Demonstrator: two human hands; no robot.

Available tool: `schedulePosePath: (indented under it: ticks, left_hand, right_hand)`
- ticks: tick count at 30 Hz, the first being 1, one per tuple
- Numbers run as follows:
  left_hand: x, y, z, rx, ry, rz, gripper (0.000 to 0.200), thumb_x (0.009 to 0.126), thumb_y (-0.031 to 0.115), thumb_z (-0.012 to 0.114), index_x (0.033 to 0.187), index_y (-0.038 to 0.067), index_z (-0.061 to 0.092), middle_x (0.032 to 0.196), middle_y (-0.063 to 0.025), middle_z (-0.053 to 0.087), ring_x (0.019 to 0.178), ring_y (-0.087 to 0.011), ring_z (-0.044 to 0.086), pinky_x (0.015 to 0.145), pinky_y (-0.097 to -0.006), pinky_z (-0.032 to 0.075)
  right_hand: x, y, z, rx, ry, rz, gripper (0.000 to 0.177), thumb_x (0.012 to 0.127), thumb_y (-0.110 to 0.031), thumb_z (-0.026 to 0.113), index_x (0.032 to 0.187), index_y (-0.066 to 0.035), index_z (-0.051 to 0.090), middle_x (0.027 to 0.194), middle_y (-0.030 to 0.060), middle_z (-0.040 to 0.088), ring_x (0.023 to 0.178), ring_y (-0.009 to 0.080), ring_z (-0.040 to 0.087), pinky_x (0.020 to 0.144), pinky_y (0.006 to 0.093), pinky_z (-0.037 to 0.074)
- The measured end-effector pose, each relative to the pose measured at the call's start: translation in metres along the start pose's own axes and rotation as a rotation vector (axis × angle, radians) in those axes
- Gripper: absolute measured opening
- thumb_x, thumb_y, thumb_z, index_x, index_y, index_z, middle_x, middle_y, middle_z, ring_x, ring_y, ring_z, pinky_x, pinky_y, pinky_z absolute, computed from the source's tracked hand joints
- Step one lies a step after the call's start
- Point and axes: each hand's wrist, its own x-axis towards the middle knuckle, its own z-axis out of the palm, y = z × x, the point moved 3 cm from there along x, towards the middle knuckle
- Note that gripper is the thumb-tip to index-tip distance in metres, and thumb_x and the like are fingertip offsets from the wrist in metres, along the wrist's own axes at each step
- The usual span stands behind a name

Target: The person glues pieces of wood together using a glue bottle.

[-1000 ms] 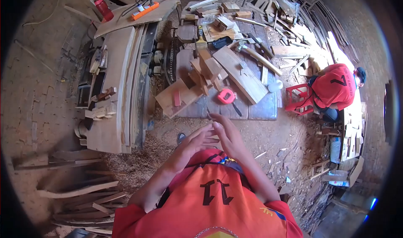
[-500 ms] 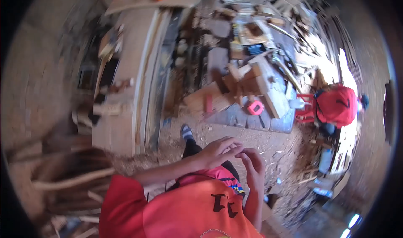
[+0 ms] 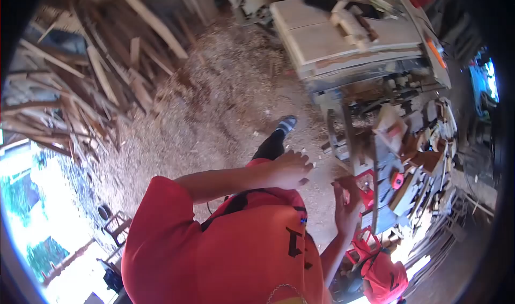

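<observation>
Bench (image 3: 382, 210), laden with timber pieces (image 3: 429, 158), seen just beyond the right hand (image 3: 348, 194)
Red tape measure (image 3: 397, 180) and timber are laid on the bench, and a red plastic frame (image 3: 368, 199) is partly hidden behind the right hand, whose fingers are loosely curved and parted with nothing seen in them; the left hand (image 3: 289, 170) is held before the body, half open, with no object seen gripped. Footing is probably best placed flat and unhurried on the shavings-strewn floor (image 3: 230, 105), and the right arm is best carried well clear of the bench edge and the frame.
</observation>
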Motion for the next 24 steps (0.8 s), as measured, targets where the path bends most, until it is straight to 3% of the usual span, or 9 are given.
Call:
schedulePosePath:
  ticks: [2,5,6,10,13,14,17,21,24]
  left_hand:
    - [-0.061,-0.011,0.025,-0.003,-0.008,-0.083,0.049,0.101,0.04,0.07,0.127,-0.001,0.068,0.112,-0.0206,0.071,0.106,-0.0391,0.071,0.091,-0.0513,0.057]
    - [-0.159,-0.017,0.064,-0.08,0.119,-0.241,0.048,0.101,0.04,0.069,0.126,-0.002,0.067,0.115,-0.0232,0.071,0.107,-0.0406,0.071,0.093,-0.0523,0.056]
    - [-0.19,-0.016,0.072,-0.113,0.117,-0.308,0.049,0.102,0.04,0.069,0.127,-0.002,0.067,0.117,-0.024,0.071,0.108,-0.0415,0.071,0.095,-0.0526,0.056]
    - [-0.3,-0.003,0.089,-0.244,0.144,-0.512,0.052,0.103,0.041,0.067,0.131,-0.003,0.065,0.123,-0.0263,0.07,0.112,-0.0446,0.069,0.099,-0.0536,0.055]
    - [-0.341,-0.003,0.08,-0.276,0.09,-0.611,0.054,0.104,0.041,0.066,0.136,-0.003,0.063,0.126,-0.0267,0.069,0.116,-0.0455,0.068,0.102,-0.0539,0.054]
    - [-0.348,-0.002,0.077,-0.282,0.032,-0.628,0.055,0.104,0.04,0.066,0.137,-0.003,0.062,0.127,-0.0266,0.068,0.118,-0.0457,0.067,0.103,-0.0539,0.054]
    - [-0.36,-0.006,0.05,-0.301,0.122,-0.553,0.056,0.105,0.04,0.065,0.139,-0.003,0.061,0.128,-0.026,0.068,0.12,-0.0443,0.066,0.104,-0.0526,0.053]
    - [-0.373,-0.049,0.033,-0.281,0.06,-0.482,0.056,0.105,0.04,0.066,0.141,-0.002,0.06,0.127,-0.0254,0.068,0.119,-0.0439,0.067,0.103,-0.0513,0.054]
    - [-0.387,-0.098,0.018,-0.298,-0.024,-0.435,0.057,0.105,0.04,0.066,0.143,-0.002,0.059,0.127,-0.0257,0.068,0.118,-0.0446,0.067,0.103,-0.0511,0.054]
  right_hand:
    - [-0.012,-0.019,0.028,-0.049,-0.035,-0.176,0.014,0.102,-0.01,0.073,0.103,0.003,0.073,0.105,0.0132,0.075,0.1,0.026,0.071,0.092,0.0388,0.054]
    - [-0.034,-0.031,0.081,-0.07,-0.122,-0.319,0.012,0.102,-0.007,0.072,0.106,0.003,0.073,0.105,0.0149,0.074,0.101,0.0291,0.071,0.093,0.0391,0.054]
    - [-0.042,-0.027,0.102,-0.109,-0.122,-0.429,0.016,0.101,-0.005,0.071,0.116,0.002,0.071,0.111,0.0165,0.073,0.103,0.0312,0.072,0.094,0.0408,0.054]
    - [-0.086,-0.08,0.158,-0.067,-0.333,-0.437,0.03,0.1,-0.007,0.073,0.129,-0.003,0.068,0.121,0.0187,0.07,0.106,0.0349,0.071,0.094,0.0445,0.056]
    - [-0.112,-0.086,0.19,0.034,-0.489,-0.379,0.032,0.1,-0.011,0.074,0.131,-0.003,0.068,0.124,0.0186,0.071,0.109,0.0346,0.072,0.094,0.0446,0.056]
    - [-0.118,-0.085,0.197,0.008,-0.556,-0.308,0.034,0.102,-0.018,0.073,0.132,-0.004,0.068,0.126,0.0187,0.071,0.112,0.036,0.072,0.095,0.0461,0.056]
    - [-0.134,-0.053,0.211,-0.138,-0.565,-0.22,0.038,0.103,-0.027,0.071,0.135,-0.005,0.068,0.126,0.0189,0.072,0.113,0.0391,0.071,0.096,0.0488,0.056]
    - [-0.141,-0.014,0.223,-0.318,-0.453,-0.089,0.04,0.104,-0.03,0.069,0.135,-0.006,0.065,0.121,0.0223,0.072,0.113,0.0433,0.07,0.095,0.0544,0.055]
    - [-0.138,-0.016,0.235,-0.405,-0.339,0.05,0.039,0.102,-0.029,0.074,0.134,-0.007,0.066,0.118,0.0213,0.073,0.108,0.0415,0.073,0.093,0.0518,0.058]
